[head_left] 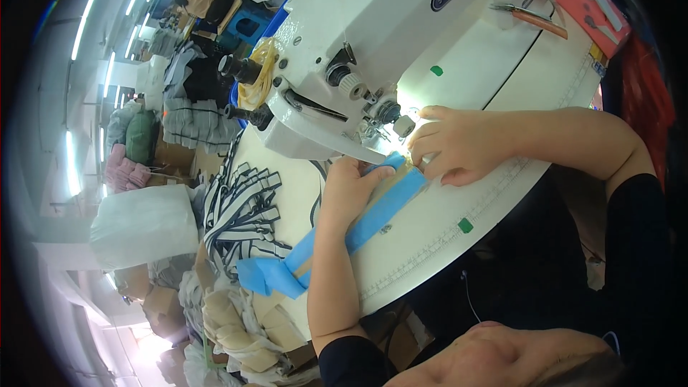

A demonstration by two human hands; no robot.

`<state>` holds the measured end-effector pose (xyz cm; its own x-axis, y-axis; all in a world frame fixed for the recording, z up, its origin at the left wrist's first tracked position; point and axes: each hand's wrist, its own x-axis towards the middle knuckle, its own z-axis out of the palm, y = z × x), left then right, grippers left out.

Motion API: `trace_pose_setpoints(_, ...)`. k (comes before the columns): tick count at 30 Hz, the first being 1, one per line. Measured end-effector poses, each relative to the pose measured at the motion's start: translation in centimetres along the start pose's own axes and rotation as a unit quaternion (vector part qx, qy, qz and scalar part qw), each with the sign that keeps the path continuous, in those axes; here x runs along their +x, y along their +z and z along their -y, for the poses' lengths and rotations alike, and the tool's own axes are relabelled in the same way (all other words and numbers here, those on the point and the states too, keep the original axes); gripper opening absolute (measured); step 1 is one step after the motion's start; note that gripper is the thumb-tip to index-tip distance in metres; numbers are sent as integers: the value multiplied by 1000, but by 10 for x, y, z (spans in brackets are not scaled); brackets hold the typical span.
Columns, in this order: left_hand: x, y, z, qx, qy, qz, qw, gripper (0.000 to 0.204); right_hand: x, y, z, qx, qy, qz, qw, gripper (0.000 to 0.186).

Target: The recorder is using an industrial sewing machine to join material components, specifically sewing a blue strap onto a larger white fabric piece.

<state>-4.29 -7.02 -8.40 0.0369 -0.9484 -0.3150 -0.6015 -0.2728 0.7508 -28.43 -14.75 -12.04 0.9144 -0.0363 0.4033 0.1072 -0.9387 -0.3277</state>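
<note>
One blue-and-tan strip [383,211], likely light, soft; best held flat by edges. Gripped by left hand [348,188]; right hand [457,149] bent, grip cannot be told.

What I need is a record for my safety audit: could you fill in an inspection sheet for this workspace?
Surface: white table, with ruler marks along its curved edge.
Job's things: blue strip and tan strip, reaching the sewing machine.
Clutter: pile of striped straps; orange-handled tool.
Hands: left hand on the blue strip; right hand at its machine end, fingers bent.
Cables: thin pale cord below the table edge; yellow coil by the machine, kind unclear.
Surroundings: lit tubes, green bundle, pink bundle.
</note>
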Motion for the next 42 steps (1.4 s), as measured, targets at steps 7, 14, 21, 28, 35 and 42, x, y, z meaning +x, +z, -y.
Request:
trace_pose_setpoints(7,15,-8,9,16,-5,44,999,18,0,1,-3,8,-3,-2,1000,12)
trace_pose_setpoints(14,29,-15,3,97,-36,91,990,30,-2,1,-4,2,-7,11,1000,14)
trace_pose_setpoints(21,35,-16,9,141,-29,83,986,31,1,-3,3,21,5,4,1000,16)
trace_pose_setpoints(28,21,-14,-6,155,-36,73,985,32,1,4,3,-24,-32,-19,999,15)
trace_pose_setpoints(35,-43,18,-15,301,307,-169,887,34,0,5,4,6,25,-1,1000,32)
trace_pose_setpoints(42,-39,26,8,252,335,-106,901,32,1,3,-3,65,26,-1,998,35)
